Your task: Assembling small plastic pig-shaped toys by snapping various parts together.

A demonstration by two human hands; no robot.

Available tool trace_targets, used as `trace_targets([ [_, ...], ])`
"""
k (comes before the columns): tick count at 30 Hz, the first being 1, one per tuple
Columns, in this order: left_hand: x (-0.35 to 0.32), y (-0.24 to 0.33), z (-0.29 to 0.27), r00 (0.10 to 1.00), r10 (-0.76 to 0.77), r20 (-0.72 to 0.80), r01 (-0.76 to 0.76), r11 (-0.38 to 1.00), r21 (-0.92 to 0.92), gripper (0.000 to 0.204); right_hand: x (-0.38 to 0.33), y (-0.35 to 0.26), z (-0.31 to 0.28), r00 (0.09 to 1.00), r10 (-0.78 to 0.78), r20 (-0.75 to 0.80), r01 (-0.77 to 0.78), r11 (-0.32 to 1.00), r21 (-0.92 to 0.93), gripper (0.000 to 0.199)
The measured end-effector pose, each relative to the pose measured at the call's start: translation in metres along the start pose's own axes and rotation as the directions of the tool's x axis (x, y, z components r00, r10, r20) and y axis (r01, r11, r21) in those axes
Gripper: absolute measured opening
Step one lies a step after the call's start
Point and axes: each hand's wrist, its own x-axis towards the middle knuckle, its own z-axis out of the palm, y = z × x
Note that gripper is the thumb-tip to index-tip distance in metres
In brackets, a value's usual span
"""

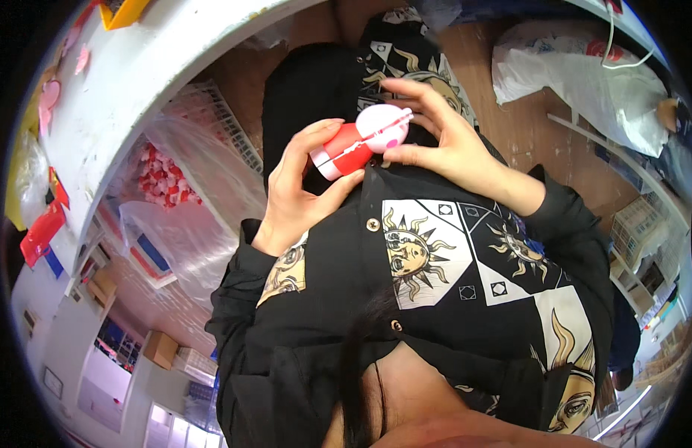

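Observation:
A small toy figure [358, 142] with a red body, white base and pale pink round head is held in front of my black patterned shirt [435, 269]. My left hand [301, 187] wraps its red body from below, thumb on top. My right hand [435, 138] pinches the pink head between thumb and fingers.
A white table edge [137, 82] curves across the upper left, with pink pieces [48, 97] on it. Below it stands a white basket [211, 112] and clear bags of red and white pieces [163, 179]. A white plastic bag [585, 75] lies on the wooden floor at upper right.

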Motion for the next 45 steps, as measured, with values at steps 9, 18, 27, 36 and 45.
trace_targets([
  [9,0.031,0.013,0.007,0.759,0.639,-0.127,-0.480,0.681,0.553,0.069,0.021,-0.031,0.022,0.974,0.061,0.218,-0.210,0.606,0.767,0.054],
  [18,0.034,0.035,-0.002,0.823,0.568,-0.008,-0.433,0.637,0.637,0.071,0.021,-0.042,0.027,0.972,-0.052,0.230,-0.101,0.788,0.607,0.085],
  [27,0.053,0.108,-0.046,0.918,0.213,0.335,-0.378,0.727,0.573,0.068,0.044,-0.062,0.025,0.912,-0.218,0.347,-0.099,0.704,0.704,0.086],
  [36,0.066,0.139,-0.058,0.893,0.384,0.236,-0.432,0.586,0.686,0.063,0.066,-0.091,0.019,0.832,-0.391,0.392,-0.243,0.379,0.893,0.061],
  [45,0.066,0.125,-0.060,0.919,0.393,-0.031,-0.320,0.789,0.524,0.069,0.084,-0.091,0.028,0.865,-0.372,0.337,-0.168,0.418,0.893,0.053],
])
